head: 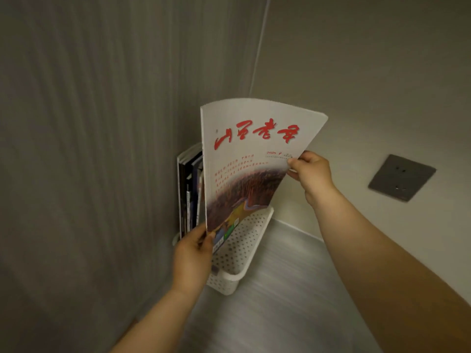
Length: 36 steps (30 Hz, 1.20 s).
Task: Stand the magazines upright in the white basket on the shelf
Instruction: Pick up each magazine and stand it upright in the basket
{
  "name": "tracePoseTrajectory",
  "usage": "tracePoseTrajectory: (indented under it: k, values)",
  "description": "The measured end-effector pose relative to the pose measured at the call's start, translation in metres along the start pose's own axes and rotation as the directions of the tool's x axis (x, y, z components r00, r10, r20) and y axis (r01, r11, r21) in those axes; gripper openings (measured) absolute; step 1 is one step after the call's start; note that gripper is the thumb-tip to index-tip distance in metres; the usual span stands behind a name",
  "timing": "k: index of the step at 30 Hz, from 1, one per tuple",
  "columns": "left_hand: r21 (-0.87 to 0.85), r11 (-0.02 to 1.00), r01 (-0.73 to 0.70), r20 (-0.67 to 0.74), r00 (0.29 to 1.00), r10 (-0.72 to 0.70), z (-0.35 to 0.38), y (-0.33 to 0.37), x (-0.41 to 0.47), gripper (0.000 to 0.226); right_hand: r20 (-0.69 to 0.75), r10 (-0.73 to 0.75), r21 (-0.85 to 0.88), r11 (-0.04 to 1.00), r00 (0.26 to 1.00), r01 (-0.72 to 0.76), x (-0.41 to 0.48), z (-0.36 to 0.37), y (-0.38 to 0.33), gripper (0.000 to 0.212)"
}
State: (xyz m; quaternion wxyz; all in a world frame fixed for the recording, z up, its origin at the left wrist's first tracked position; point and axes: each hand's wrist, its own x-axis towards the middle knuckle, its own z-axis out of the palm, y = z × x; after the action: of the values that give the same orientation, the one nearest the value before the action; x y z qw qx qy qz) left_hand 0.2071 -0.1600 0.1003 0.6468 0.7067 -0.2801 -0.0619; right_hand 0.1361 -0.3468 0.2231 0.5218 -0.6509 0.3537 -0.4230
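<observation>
A white magazine (249,159) with red brush lettering and a reddish landscape photo stands nearly upright, its lower end inside the white perforated basket (239,253). My left hand (191,256) pinches its lower left corner at the basket's rim. My right hand (309,171) pinches its right edge, about halfway up. Several dark magazines (190,192) stand upright behind it, leaning against the left wall. The basket's left side is hidden by my left hand and the magazine.
The basket sits in the corner of a grey shelf (285,289), with a grey textured wall (89,161) on the left and a pale wall behind. A dark socket plate (401,177) is on the pale wall at right.
</observation>
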Motion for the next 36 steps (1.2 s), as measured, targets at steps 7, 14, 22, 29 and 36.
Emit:
tracePoseTrajectory:
  k: [7, 14, 22, 29, 36]
  values:
    - [0.252, 0.967, 0.039, 0.004, 0.999, -0.041, -0.008, -0.038, 0.002, 0.013, 0.057, 0.139, 0.016, 0.990, 0.989, -0.140, 0.005, 0.034, 0.038, 0.027]
    - [0.225, 0.971, 0.080, -0.153, 0.987, -0.046, -0.016, -0.048, 0.000, 0.029, 0.061, 0.279, 0.065, 0.957, 0.958, -0.282, 0.008, 0.048, 0.071, 0.028]
    - [0.139, 0.990, 0.022, -0.056, 0.998, -0.014, -0.014, -0.050, 0.010, 0.059, 0.172, 0.232, 0.001, 0.972, 0.957, -0.236, 0.003, 0.082, 0.071, 0.074]
    - [0.152, 0.988, 0.020, -0.054, 0.998, -0.012, -0.013, -0.053, 0.013, 0.056, 0.284, 0.199, 0.033, 0.976, 0.938, -0.217, -0.018, 0.115, 0.075, 0.049]
    - [0.157, 0.988, 0.004, -0.032, 0.999, 0.001, -0.013, -0.051, 0.011, 0.057, 0.356, 0.249, 0.002, 0.964, 0.901, -0.268, -0.018, 0.114, 0.081, 0.053]
